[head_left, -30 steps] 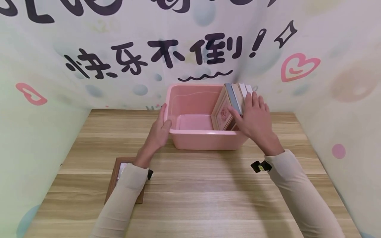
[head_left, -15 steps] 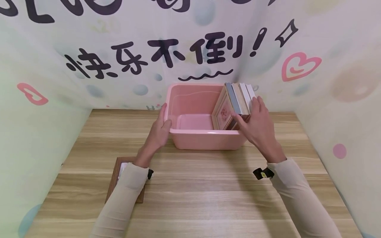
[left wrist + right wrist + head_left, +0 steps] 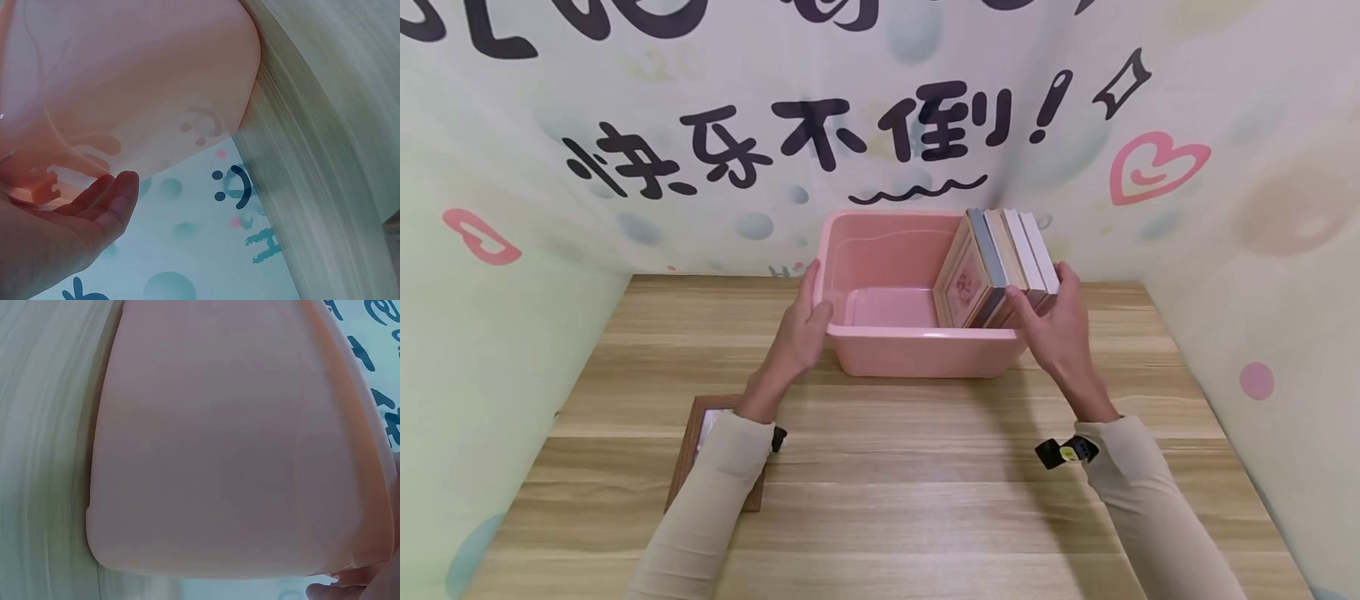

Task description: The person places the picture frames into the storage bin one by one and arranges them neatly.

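Note:
A pink plastic basin [image 3: 917,354] stands on the wooden table against the back wall. My left hand [image 3: 801,329] grips its left rim, thumb on top; in the left wrist view the fingers [image 3: 115,203] curl beneath that rim. At the right rim, my right hand [image 3: 1060,325] holds the basin, its thumb beside the front corner of the picture frames [image 3: 1011,250]. Several of these lean side by side in the basin's right half, the nearest face showing a pink flower picture. In the right wrist view the basin's outer end wall [image 3: 219,444] fills most of the picture.
A brown wooden picture frame [image 3: 752,497] lies on the table [image 3: 895,483] beneath the left forearm, which partly covers it. A white printed cloth [image 3: 715,225] with dark lettering hangs behind the basin, and similar walls flank both sides.
My right hand has slid down from the tops of the picture frames to the basin's right rim, uncovering their white edges. The left hand and basin have stayed put.

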{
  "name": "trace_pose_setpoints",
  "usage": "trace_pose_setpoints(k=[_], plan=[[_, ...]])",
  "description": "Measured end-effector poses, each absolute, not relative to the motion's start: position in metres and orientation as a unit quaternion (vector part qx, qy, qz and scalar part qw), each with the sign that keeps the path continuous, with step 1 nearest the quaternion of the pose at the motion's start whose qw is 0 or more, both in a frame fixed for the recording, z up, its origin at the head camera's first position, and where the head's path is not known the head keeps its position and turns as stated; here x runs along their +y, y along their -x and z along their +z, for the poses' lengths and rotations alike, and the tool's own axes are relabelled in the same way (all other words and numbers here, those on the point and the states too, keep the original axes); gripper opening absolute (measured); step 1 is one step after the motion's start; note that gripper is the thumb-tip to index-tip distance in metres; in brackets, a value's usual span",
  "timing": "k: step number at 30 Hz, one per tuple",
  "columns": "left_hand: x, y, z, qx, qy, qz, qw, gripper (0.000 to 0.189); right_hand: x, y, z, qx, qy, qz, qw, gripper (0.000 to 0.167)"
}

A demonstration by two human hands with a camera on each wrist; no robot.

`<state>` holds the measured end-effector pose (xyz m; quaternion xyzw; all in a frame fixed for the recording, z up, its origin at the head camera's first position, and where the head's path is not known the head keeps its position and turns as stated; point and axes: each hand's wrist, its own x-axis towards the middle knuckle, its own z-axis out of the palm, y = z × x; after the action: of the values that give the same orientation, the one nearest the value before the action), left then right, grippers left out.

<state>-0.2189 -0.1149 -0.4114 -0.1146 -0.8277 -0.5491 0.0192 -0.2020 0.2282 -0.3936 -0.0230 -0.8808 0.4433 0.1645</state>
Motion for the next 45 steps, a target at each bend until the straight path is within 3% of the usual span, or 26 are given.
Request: trace_pose_setpoints(k=[10, 32, 45], plan=[[-0.115, 0.218, -0.412, -0.827, 0.111, -0.550, 0.019, 0.065, 0.236, 0.202, -0.394, -0.873, 0.054, 0.470, 0.114, 0.082], [-0.128, 0.209, -0.408, -0.842, 0.101, -0.530, 0.009, 0.060, 0.239, 0.202, -0.399, -0.873, 0.040, 0.473, 0.110, 0.075], [-0.182, 0.174, -0.424, -0.944, 0.046, -0.326, -0.030, 0.069, 0.239, 0.201, -0.398, -0.877, 0.036, 0.467, 0.111, 0.075]])
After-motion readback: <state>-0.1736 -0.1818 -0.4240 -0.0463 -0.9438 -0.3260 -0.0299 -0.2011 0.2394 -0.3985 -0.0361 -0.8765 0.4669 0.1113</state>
